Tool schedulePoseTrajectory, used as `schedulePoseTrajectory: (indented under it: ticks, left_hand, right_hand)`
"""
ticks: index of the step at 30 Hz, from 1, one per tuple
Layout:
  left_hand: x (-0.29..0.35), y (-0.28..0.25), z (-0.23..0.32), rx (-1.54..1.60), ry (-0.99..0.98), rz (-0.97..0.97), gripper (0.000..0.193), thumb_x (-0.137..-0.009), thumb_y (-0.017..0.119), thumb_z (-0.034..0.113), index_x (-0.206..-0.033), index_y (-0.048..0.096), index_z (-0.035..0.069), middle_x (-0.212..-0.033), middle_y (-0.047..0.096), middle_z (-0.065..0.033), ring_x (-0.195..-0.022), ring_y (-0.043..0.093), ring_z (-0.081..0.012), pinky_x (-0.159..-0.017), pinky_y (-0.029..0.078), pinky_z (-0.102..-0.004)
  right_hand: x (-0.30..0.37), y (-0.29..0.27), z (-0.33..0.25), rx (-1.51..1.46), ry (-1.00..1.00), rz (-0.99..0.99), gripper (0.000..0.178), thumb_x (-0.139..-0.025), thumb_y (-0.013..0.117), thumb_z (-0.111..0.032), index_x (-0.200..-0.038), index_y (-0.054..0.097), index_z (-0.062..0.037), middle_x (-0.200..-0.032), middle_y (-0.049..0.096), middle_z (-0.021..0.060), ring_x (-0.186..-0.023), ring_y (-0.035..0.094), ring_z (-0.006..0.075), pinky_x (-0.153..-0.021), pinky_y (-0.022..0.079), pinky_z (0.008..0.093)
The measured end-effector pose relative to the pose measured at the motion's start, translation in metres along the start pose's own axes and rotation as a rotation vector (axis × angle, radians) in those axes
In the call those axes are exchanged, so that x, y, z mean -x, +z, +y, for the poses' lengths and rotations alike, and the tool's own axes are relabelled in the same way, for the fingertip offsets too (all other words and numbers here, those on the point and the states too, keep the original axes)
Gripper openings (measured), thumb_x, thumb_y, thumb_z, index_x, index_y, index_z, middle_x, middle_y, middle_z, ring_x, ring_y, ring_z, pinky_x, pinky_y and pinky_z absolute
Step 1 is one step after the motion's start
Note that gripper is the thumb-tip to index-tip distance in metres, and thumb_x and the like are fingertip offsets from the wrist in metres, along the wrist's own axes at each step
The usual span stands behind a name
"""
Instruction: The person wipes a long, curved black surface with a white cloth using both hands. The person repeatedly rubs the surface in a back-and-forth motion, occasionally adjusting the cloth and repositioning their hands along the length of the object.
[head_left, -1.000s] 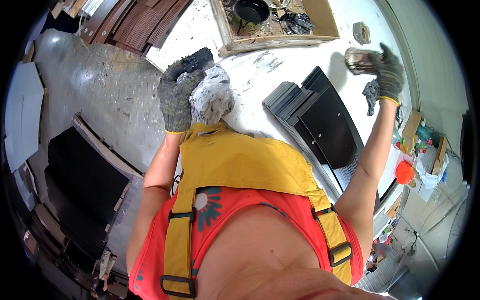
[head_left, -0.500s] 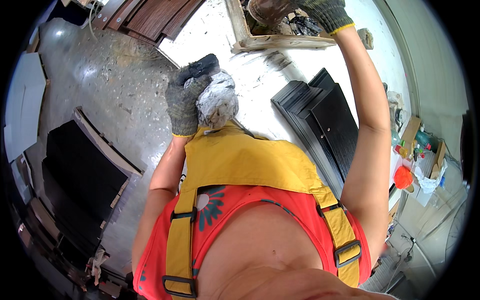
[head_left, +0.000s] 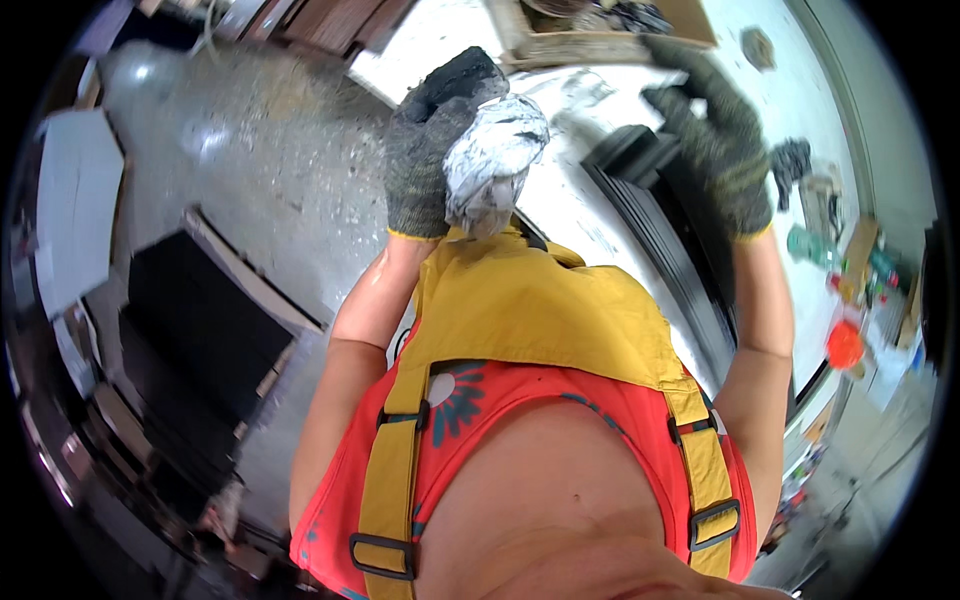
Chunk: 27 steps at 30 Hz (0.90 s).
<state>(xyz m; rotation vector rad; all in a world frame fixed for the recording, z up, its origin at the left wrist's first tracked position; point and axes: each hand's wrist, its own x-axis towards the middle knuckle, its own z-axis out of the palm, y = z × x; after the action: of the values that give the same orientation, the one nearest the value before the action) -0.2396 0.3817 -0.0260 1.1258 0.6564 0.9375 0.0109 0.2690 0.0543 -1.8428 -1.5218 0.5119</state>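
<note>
My left hand (head_left: 418, 165), in a dark grey knitted glove with a yellow cuff, is closed round a crumpled grey-and-white cloth (head_left: 500, 150). A black, soft-looking pad or wad (head_left: 462, 78) sits at its fingertips; its kind is hard to make out. My right hand (head_left: 728, 150), gloved the same way and slightly blurred, has thumb and fingers apart with nothing visible between them. It hovers over the black moulded wooden piece (head_left: 650, 225), which lies on the white table (head_left: 555, 205) and is partly hidden by my hand and forearm.
A shallow wooden box (head_left: 590, 48) with dark-stained contents stands at the table's far side. A crumpled lump (head_left: 758, 48) and a dark rag (head_left: 792, 162) lie to the right, near bottles (head_left: 810, 245). Brown panels (head_left: 325, 25) are far left; black boards (head_left: 205, 330) stand left over the floor.
My right hand has come back from the wooden box toward me, over the black piece. My left hand still holds the cloth and the black wad. The whole view has shifted slightly.
</note>
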Motion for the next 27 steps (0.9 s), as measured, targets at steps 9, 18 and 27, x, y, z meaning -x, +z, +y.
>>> schedulePoseTrajectory:
  ticks: [9, 18, 27]
  left_hand:
    - [0.028, 0.077, -0.006, -0.378, 0.557, -0.584, 0.027, -0.084, 0.067, 0.001, -0.110, 0.070, -0.006, -0.112, 0.070, -0.0131, -0.101, 0.066, -0.0228, -0.092, 0.052, -0.0350]
    - [0.090, 0.164, 0.000, -0.166, -0.267, -0.656, 0.046, -0.082, 0.070, 0.010, -0.125, 0.065, -0.003, -0.117, 0.069, -0.0088, -0.108, 0.063, -0.0164, -0.097, 0.049, -0.0300]
    - [0.137, 0.121, -0.025, -0.009, 0.048, -0.140, 0.032, -0.092, 0.063, 0.014, -0.119, 0.067, -0.002, -0.125, 0.066, -0.0139, -0.121, 0.059, -0.0234, -0.102, 0.049, -0.0355]
  right_hand:
    - [0.131, 0.036, -0.025, -0.498, 0.297, 0.331, 0.046, -0.087, 0.076, -0.018, -0.130, 0.064, -0.0056, -0.120, 0.069, 0.0113, -0.106, 0.067, 0.0183, -0.092, 0.054, 0.0325]
    - [0.199, 0.024, 0.001, -0.522, 0.181, 0.704, 0.039, -0.086, 0.076, -0.011, -0.122, 0.066, -0.0014, -0.109, 0.068, 0.0083, -0.094, 0.065, 0.0156, -0.083, 0.054, 0.0300]
    - [0.263, -0.058, 0.064, -0.736, 0.181, 0.572, 0.040, -0.096, 0.064, -0.005, -0.135, 0.057, -0.0059, -0.130, 0.062, 0.0157, -0.119, 0.065, 0.0284, -0.097, 0.057, 0.0404]
